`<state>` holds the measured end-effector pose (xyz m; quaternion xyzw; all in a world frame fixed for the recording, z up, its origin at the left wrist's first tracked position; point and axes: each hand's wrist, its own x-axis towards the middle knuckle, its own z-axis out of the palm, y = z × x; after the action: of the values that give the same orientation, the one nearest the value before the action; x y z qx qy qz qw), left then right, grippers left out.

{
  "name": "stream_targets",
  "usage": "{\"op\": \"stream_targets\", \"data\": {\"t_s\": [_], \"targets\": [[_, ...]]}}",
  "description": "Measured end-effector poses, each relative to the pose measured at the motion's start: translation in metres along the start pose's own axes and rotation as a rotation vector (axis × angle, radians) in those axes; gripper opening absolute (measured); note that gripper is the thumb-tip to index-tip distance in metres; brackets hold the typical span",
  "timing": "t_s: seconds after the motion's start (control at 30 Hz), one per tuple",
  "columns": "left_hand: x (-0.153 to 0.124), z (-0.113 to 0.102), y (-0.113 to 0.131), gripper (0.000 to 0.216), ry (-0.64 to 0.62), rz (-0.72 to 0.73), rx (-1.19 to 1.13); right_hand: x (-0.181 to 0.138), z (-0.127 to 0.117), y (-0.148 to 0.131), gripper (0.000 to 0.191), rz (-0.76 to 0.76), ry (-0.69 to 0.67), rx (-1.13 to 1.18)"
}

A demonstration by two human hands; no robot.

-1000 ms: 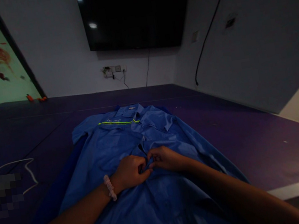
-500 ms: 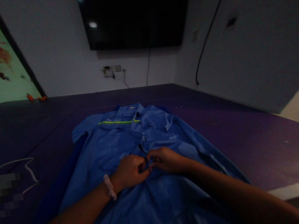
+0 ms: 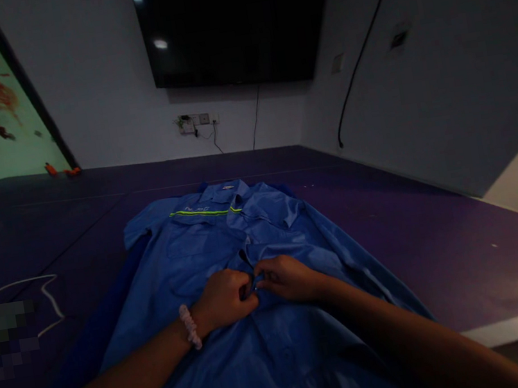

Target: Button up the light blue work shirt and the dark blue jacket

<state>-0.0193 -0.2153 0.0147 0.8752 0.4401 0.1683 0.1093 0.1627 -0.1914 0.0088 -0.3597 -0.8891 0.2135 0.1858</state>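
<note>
Hands, two, both bare. Left hand: fingers curled nearly closed, pinching the shirt's front edge. Right hand: thumb and fingertips drawn together on the same fold, just beside the left; whatever small bright spot sits between them is too small for me to name.

Wristband, one, pale pink and ruffled, on the left wrist.

Shirt, one, blue, laid out front up beneath both hands, collar at the far end. Bright yellow stripe across the chest, in two lengths; pale lettering above it, not readable from here. Neck label, one, likewise unreadable.

Darker blue cloth, showing along the shirt's left side.

Purple surface, one, under everything.

White cord, one, looped at the left.

Television, one, screen dark, on the far wall; no brand I can read.

Black cord, one, thick, down the right wall.

Glass panel, one, far left, with red decorations.
</note>
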Motion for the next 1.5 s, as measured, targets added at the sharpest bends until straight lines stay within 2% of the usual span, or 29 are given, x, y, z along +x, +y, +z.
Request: {"op": "stream_targets", "data": {"t_s": [0.47,0.67,0.73,0.83,0.93,1.03,1.3,1.5], "targets": [[0.003,0.005,-0.005,0.016,0.052,-0.031,0.015,-0.001,0.0,-0.001,0.012,0.01,0.005,0.132],[0.002,-0.004,0.001,0.018,0.031,-0.07,-0.119,-0.001,0.002,0.001,0.014,0.008,0.033,0.142],[0.001,-0.007,0.004,0.022,0.019,-0.095,-0.244,0.0,0.003,0.002,0.015,0.039,0.093,0.149],[-0.001,-0.01,0.01,0.03,-0.028,-0.112,-0.494,0.003,0.0,0.006,0.016,0.108,0.28,0.127],[-0.005,-0.01,0.015,0.039,-0.147,-0.126,-0.69,0.004,-0.004,0.011,0.017,0.208,0.501,0.101],[-0.007,-0.01,0.016,0.042,-0.276,-0.166,-0.815,0.004,-0.006,0.013,0.019,0.278,0.631,0.085],[-0.003,-0.014,0.01,0.043,-0.397,-0.298,-0.96,0.005,-0.006,0.012,0.02,0.325,0.678,0.085],[-0.001,-0.01,0.007,0.039,-0.435,-0.28,-1.021,0.003,-0.013,0.003,0.029,0.258,0.686,0.264]]}}
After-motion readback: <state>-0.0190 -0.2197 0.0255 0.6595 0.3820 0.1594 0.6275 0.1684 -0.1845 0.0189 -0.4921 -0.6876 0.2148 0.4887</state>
